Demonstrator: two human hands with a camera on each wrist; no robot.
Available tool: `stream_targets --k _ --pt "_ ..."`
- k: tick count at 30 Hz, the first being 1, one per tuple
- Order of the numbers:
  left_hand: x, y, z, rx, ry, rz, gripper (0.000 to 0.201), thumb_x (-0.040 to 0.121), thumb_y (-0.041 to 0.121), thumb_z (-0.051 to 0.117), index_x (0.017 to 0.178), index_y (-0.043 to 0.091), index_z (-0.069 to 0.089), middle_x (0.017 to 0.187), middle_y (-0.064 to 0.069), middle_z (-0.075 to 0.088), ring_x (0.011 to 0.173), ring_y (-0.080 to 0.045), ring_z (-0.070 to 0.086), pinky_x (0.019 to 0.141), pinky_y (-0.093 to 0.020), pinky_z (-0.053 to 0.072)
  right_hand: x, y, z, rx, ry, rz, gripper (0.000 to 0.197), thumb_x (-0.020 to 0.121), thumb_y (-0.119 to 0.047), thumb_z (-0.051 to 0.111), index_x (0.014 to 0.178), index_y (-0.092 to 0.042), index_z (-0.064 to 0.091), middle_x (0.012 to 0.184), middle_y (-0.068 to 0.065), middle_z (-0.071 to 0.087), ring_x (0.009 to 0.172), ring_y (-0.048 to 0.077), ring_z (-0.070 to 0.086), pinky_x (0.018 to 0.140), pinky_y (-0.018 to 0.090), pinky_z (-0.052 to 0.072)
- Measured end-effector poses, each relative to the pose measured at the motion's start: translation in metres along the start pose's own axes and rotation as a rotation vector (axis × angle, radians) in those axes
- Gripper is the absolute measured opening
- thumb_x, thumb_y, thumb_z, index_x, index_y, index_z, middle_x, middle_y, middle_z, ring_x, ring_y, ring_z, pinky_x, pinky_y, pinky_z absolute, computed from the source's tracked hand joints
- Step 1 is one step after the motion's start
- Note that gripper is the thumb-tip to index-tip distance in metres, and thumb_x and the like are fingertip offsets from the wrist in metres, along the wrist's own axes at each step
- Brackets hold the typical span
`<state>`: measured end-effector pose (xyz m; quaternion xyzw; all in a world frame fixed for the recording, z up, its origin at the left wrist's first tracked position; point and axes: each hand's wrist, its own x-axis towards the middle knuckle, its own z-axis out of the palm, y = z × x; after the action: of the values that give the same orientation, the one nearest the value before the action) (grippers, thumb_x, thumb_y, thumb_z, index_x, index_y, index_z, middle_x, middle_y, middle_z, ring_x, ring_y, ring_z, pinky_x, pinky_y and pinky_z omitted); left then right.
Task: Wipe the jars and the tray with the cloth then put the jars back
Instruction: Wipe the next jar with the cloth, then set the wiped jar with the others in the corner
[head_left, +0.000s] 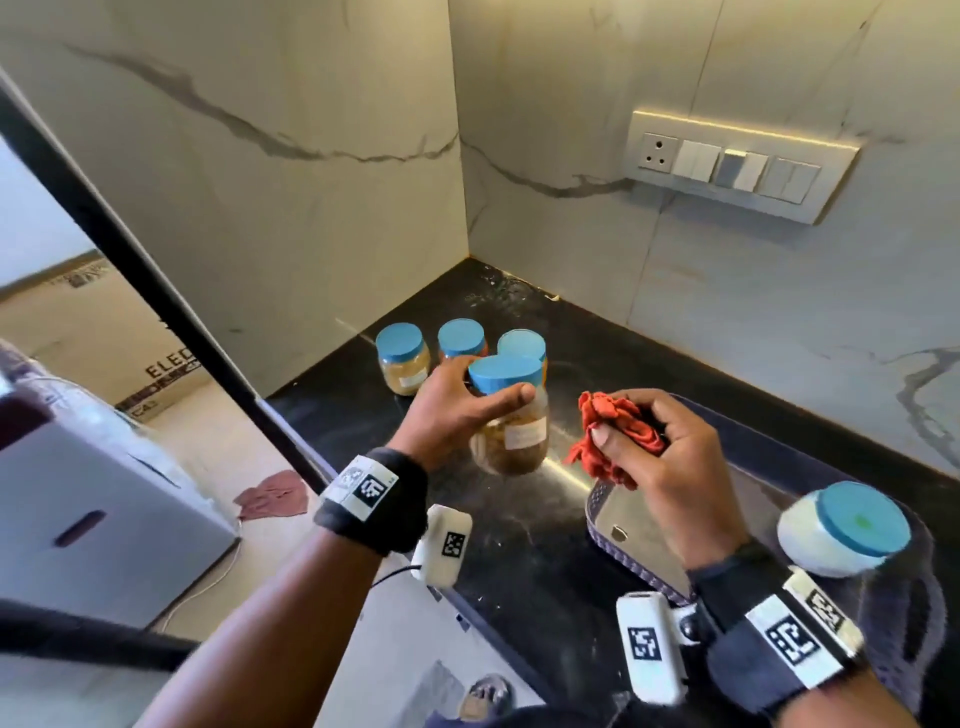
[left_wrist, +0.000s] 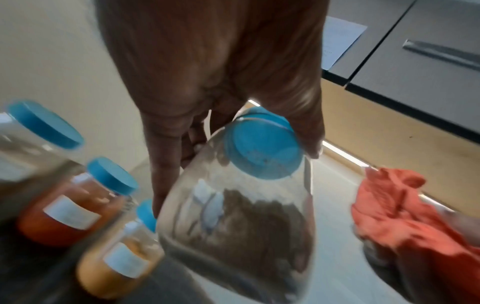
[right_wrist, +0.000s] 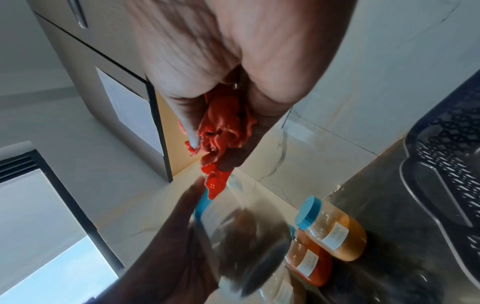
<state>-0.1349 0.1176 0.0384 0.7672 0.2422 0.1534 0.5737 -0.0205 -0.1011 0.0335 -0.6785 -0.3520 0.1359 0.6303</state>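
Note:
My left hand (head_left: 457, 410) grips a clear jar (head_left: 514, 436) by its blue lid (head_left: 506, 375) and holds it above the black counter; the jar (left_wrist: 239, 226) has brown contents and a white label. My right hand (head_left: 670, 457) clutches a bunched red cloth (head_left: 613, 431) just right of that jar, over the tray's left end. The cloth (right_wrist: 223, 131) sits crumpled between thumb and fingers. Three blue-lidded jars (head_left: 404, 358) stand on the counter behind the held one. A white jar (head_left: 841, 530) with a blue lid stands in the dark patterned tray (head_left: 634, 566).
Marble walls meet in a corner (head_left: 467, 254) behind the jars. A switch panel (head_left: 737, 166) is on the right wall. The counter's left edge (head_left: 311, 467) drops to the floor, where a grey box (head_left: 98, 499) stands.

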Motion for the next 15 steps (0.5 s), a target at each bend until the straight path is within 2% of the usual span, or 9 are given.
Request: stream_targets --k 2,4,7,11,13,15 --pt "0.000 -0.011 -0.023 0.065 -0.008 -0.019 0.031 0.088 0.031 0.080 0.114 0.029 0.063 0.111 0.013 0.074 0.101 0.004 0.071 0.087 -0.018 0.059 0.003 0.008 0.004 0.013 0.004 0.029 0.021 0.087 -0.014 0.078 0.105 -0.023 0.071 0.098 -0.003 0.074 0.093 0.019 0.072 0.081 0.046 0.062" --pt "0.006 -0.024 -0.044 0.212 0.051 -0.043 0.036 0.087 0.035 0.083 0.115 0.025 0.063 0.108 0.015 0.071 0.096 0.003 0.069 0.082 -0.018 0.058 0.003 0.014 0.013 0.021 0.009 0.038 0.021 0.087 -0.014 0.078 0.105 -0.022 0.071 0.098 -0.002 0.074 0.093 0.020 0.072 0.080 0.047 0.062" --pt "0.021 -0.042 -0.065 0.498 0.044 -0.049 0.056 0.079 0.047 0.087 0.121 0.019 0.063 0.110 0.010 0.068 0.096 -0.001 0.065 0.076 -0.014 0.050 0.002 0.018 0.027 0.001 0.029 0.015 0.020 0.087 -0.013 0.077 0.105 -0.021 0.071 0.096 -0.008 0.074 0.093 0.016 0.072 0.080 0.037 0.062" --pt "0.039 -0.062 -0.076 0.765 -0.002 -0.027 0.072 0.072 0.061 0.085 0.123 0.019 0.059 0.115 0.006 0.061 0.105 -0.013 0.061 0.084 -0.026 0.051 0.002 0.019 0.038 0.004 0.009 -0.004 0.021 0.086 -0.006 0.077 0.102 -0.019 0.071 0.094 -0.011 0.074 0.087 0.009 0.072 0.072 0.020 0.058" --pt "0.048 -0.070 -0.080 0.890 0.028 -0.068 0.078 0.071 0.063 0.084 0.128 0.017 0.057 0.117 0.001 0.053 0.106 -0.015 0.051 0.086 -0.031 0.047 0.004 0.022 0.039 -0.006 0.008 0.000 0.022 0.086 -0.007 0.077 0.101 -0.020 0.071 0.093 -0.012 0.073 0.087 0.008 0.071 0.071 0.018 0.057" --pt "0.057 -0.076 -0.083 0.911 0.026 -0.096 0.077 0.073 0.062 0.084 0.130 0.017 0.058 0.119 -0.003 0.053 0.105 -0.015 0.048 0.088 -0.032 0.047 0.005 0.026 0.039 -0.031 0.037 0.017 0.022 0.085 -0.009 0.078 0.102 -0.021 0.071 0.094 -0.013 0.073 0.089 0.008 0.071 0.073 0.018 0.057"
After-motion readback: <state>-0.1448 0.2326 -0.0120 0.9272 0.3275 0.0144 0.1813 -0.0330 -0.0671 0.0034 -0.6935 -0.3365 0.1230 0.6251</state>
